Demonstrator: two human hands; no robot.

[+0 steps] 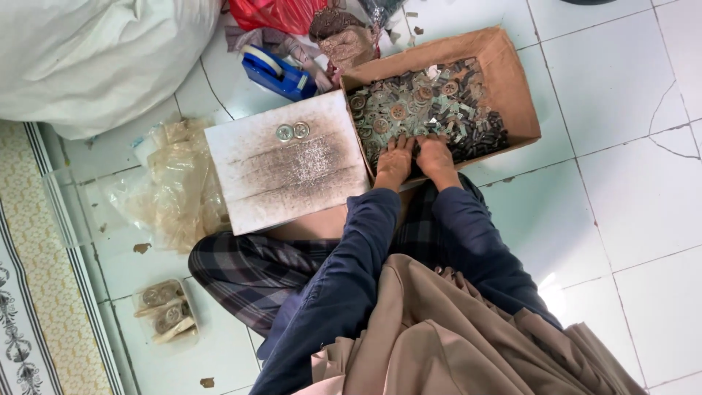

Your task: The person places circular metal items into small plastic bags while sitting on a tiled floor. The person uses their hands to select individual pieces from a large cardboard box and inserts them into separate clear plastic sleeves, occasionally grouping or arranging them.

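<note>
Left hand (395, 161): we see it palm down in the cardboard box (518, 80), fingers spread flat on the small parts (424, 106); nothing visibly pinched, so we can't tell if it holds any.
Right hand (436, 157): same pose, just beside the left hand, thumbs nearly touching, fingertips buried in the dark pieces; grip unclear too.
Small parts: a loose heap filling the box floor (round disc-like ones mixed with dark little blocks, too many to count); the heap lies under and ahead of both hands, at the box's near edge.
Box: one, open top, on the tiled floor (629, 183), in front of the knees.
White board (289, 164): one, smudged grey, touching the box's left side; we count two round discs (292, 131) on it, side by side near its far edge.
Tape dispenser (276, 72): one, blue, beyond the board.
Plastic bags (179, 183): crumpled clear pile left of the board.
Small packet (167, 311): one, on the floor at lower left, round pieces inside.
White sack (95, 51): one, top left.
</note>
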